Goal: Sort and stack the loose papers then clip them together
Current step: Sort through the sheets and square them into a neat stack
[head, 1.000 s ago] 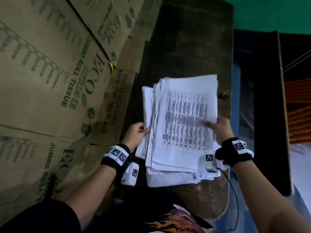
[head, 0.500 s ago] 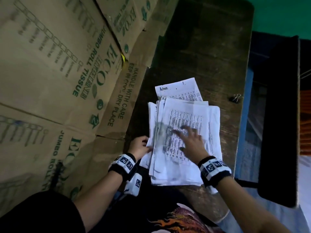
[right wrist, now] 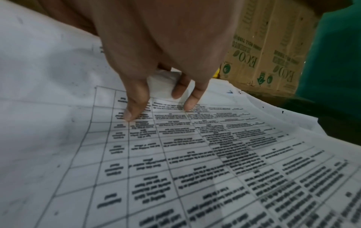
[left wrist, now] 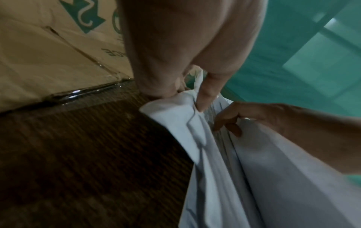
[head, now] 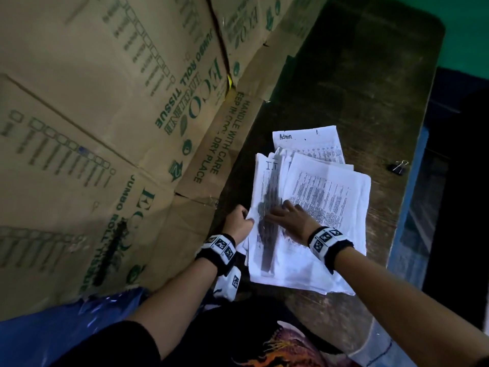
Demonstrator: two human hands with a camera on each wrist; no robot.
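Observation:
A loose pile of white printed papers (head: 328, 207) lies on the dark wooden table (head: 357, 88), its sheets fanned out of line. One sheet marked "Admin" (head: 307, 137) sticks out at the far end. My left hand (head: 239, 221) pinches the pile's left edge (left wrist: 175, 111) between thumb and fingers. My right hand (head: 288, 219) lies across the top sheet (right wrist: 195, 154), fingers (right wrist: 134, 108) straight and pressing on the printed table. A black binder clip (head: 399, 166) sits alone near the table's right edge.
Tall cardboard boxes (head: 105, 128) printed "ECO" and "JUMBO ROLL TISSUE" stand against the table's left side. A blue plastic sheet (head: 53, 327) lies at the lower left. Beyond the table's right edge is a blue strip (head: 407, 221) and dark furniture (head: 463, 181).
The right hand left the pile's right edge and slid left across the top sheet toward the left hand. The sheets shifted, and the "Admin" sheet now shows at the far end.

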